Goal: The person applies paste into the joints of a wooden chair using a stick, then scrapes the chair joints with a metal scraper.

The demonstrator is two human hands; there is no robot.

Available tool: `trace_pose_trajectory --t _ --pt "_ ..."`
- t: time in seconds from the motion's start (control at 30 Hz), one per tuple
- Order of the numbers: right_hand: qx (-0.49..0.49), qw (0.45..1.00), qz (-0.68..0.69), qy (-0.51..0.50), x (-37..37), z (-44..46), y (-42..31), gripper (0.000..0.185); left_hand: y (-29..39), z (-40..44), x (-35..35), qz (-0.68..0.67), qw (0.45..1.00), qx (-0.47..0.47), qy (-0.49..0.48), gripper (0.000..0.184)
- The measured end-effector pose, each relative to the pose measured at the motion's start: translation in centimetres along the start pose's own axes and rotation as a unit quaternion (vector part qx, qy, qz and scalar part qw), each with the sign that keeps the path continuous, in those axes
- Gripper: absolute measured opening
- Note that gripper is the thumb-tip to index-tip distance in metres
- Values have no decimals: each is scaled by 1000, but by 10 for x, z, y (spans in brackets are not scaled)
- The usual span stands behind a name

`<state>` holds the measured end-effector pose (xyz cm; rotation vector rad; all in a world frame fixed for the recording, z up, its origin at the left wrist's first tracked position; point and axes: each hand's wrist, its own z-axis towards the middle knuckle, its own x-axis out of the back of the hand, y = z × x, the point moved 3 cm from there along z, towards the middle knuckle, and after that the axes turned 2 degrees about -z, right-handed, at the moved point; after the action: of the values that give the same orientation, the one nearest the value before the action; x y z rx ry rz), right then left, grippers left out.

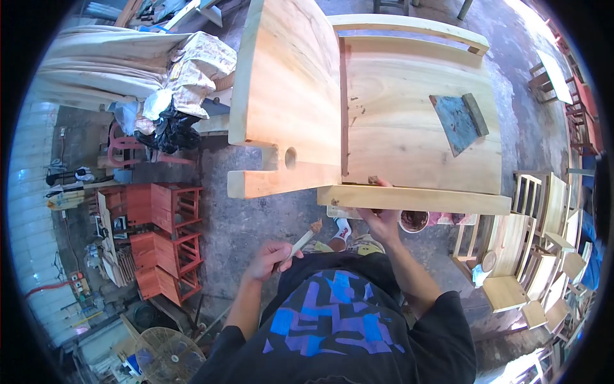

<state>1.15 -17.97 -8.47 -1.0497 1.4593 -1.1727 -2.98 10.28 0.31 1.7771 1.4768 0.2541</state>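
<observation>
Wooden frame, 12–1 o'clock | our left hand, 11 o'clock: grip clenched round brown-tipped stick | our right hand: grip clasping near rail | brown patches applied; round hole open; remainder unclear.

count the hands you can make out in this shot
2: the left hand holds a pale stick low at centre-left; the right hand, partly hidden, grips the wooden rail. The blurred edges may hide others.
</observation>
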Motion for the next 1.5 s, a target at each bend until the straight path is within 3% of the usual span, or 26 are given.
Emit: trace_pose_trajectory --t 0.23,0.43,0.5,0.57,0.63,0.83,0.93,1.03,1.13,1.2,1.3,1.4,1.5 --pt "54 973 -214 -62 -20 18 -6 74 -3 5 -2 -9 1000 4 7 37" --pt "-16 976 -187 -108 -19 19 -16 78 -3 10 -4 -8 1000 4 -1 39" --pt "75 971 -205 -100 -32 20 -13 78 -1 10 -6 -7 1000 9 0 39" --pt "94 966 -222 -91 -37 18 -12 77 2 10 -7 -12 1000 10 -1 39" --pt "41 966 -239 -87 -40 16 -19 75 4 7 -5 -24 1000 5 -3 39" --pt "50 903 -410 -114 -40 19 -34 73 2 2 4 -35 999 -16 7 36" --pt "105 865 -481 -98 -41 19 -42 66 4 -1 3 -45 999 -13 4 35" --pt "70 855 -497 -134 -39 24 -60 58 4 -2 3 -41 999 -21 -5 35" --pt "139 822 -545 -96 -35 25 -60 43 0 2 5 -36 999 -20 -2 36" --pt "-16 877 -459 -143 -33 30 -69 43 5 3 3 -37 999 -13 -15 36" --pt "-160 891 -397 -148 -37 38 -93 44 9 4 1 -39 999 -17 -32 35" --pt "-113 891 -416 -140 -34 33 -81 46 8 5 0 -31 999 -13 -28 38" --pt "-157 894 -388 -162 -32 35 -81 47 10 3 2 -24 999 -7 -21 39"
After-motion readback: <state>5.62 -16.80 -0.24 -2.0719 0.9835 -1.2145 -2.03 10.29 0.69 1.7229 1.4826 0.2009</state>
